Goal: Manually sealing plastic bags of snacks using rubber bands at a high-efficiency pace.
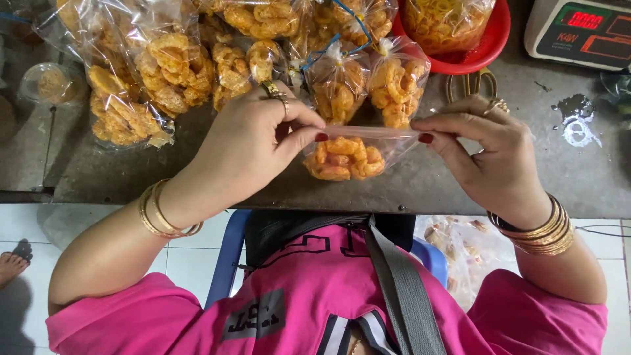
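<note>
The left hand (246,148) and the right hand (490,154) hold one small clear bag (351,152) between them, above the front part of the grey desk (118,167). The grip of the left hand is pressed together: thumb and forefinger pinch the left end of the bag's open top. The grip of the right hand is the same, pinching the right end, so the top edge is pulled into a straight line between the two hands. The bag is filled with orange ring-shaped snacks (343,160), which hang in its lower part, just below the fingers.

Behind the small bag, further from the person, lie several tied bags of the same snacks (358,82), close together and touching each other. To the right of these, behind the small bag, stands a red bowl (490,43) with another bag of snacks in it. A scale with a red display (582,29) stands to the right of the bowl. Far to the left of the small bag there is a round clear container (51,84) on the desk. Both wrists wear golden bangles (542,233).
</note>
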